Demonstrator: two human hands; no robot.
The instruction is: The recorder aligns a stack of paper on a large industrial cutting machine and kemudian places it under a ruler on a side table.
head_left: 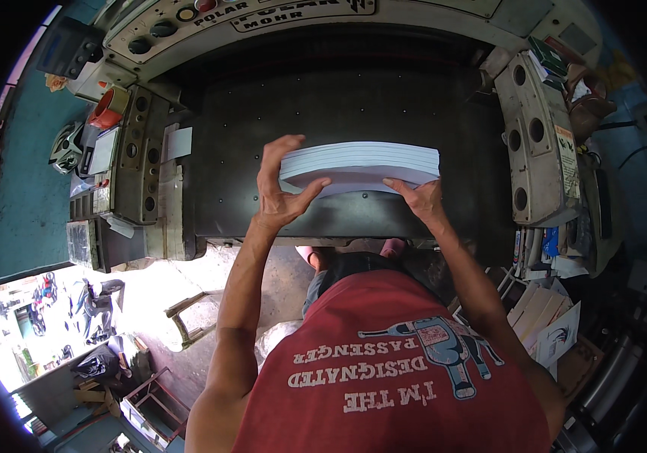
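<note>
A thick stack of white paper (361, 162) is held above the dark machine table, bowed in the middle, its layered long edge showing. My left hand (282, 185) grips its left end, thumb against the near face and a finger raised past the far corner. At the right end my right hand (420, 200) holds the stack with the thumb on the near face; its other fingers are hidden behind the paper.
The dark table (263, 151) of a paper cutter is dotted with small holes. Side guides with round holes flank it, left (133, 151) and right (536, 140). A control panel (165, 34) runs along the back. An orange cup (108, 107) stands at left; papers (546, 321) lie at lower right.
</note>
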